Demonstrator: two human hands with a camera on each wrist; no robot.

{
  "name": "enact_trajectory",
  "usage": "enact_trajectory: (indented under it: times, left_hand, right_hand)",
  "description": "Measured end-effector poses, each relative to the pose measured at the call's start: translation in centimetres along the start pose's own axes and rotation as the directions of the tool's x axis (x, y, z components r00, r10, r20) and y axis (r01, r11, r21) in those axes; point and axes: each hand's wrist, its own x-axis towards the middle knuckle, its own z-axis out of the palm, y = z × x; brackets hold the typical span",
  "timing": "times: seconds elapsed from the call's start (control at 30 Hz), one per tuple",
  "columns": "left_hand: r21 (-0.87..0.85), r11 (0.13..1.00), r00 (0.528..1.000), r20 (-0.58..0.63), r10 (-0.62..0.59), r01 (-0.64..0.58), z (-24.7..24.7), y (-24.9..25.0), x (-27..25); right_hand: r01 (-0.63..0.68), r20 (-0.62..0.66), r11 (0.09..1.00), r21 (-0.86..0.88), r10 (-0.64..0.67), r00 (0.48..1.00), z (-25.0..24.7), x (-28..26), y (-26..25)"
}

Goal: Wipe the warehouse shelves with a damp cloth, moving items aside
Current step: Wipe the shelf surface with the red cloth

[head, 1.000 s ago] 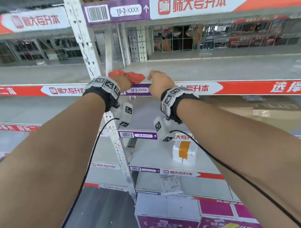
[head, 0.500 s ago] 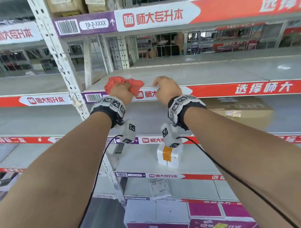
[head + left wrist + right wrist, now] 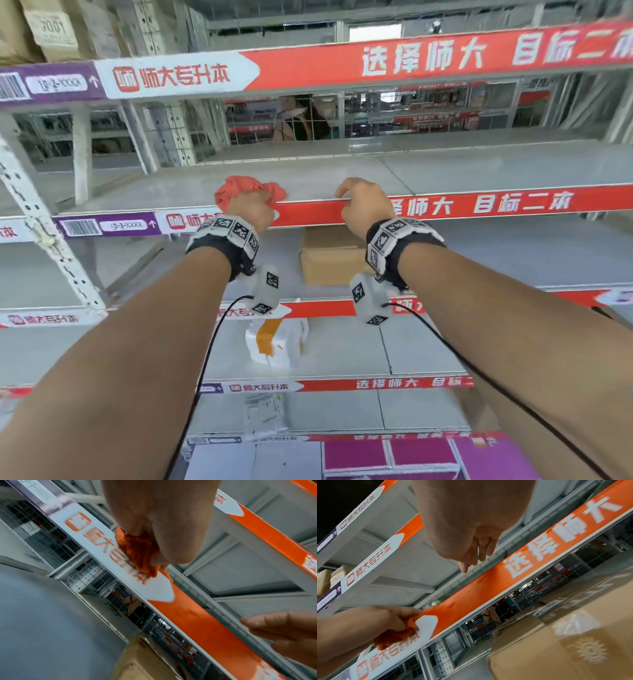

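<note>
Our left hand (image 3: 251, 209) clenches a bunched red cloth (image 3: 239, 188) and holds it on the front edge of the shelf (image 3: 479, 171), over the white part of its label strip. Just beside it, our right hand (image 3: 363, 205) hooks its bent fingers over the same edge. On the shelf below sits a cardboard box (image 3: 329, 260). Lower still is a white parcel (image 3: 274, 342) with orange tape.

Bright, even light; soft sheen on shelf (image 3: 479, 168); banner text (image 3: 445, 58) motion-blurred; edges bent; right wrist view corner dark.
</note>
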Motion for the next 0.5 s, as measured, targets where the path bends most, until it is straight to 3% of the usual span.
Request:
enact_trajectory:
  times: [0.27,0.5]
  left_hand:
    - [0.085,0.959,0.962,0.050,0.269,-0.272,5.0,15.8,-2.0]
    - [0.052,0.897,0.898,-0.006,0.440,-0.440,8.1,23.5,-2.5]
  right_hand:
    - [-0.054,-0.052,0.998,-0.029,0.052,0.997,-5.9,-1.6,9.0]
    - [-0.115,-0.084,0.993,-0.026,0.113,0.990,-8.6,-2.1,14.2]
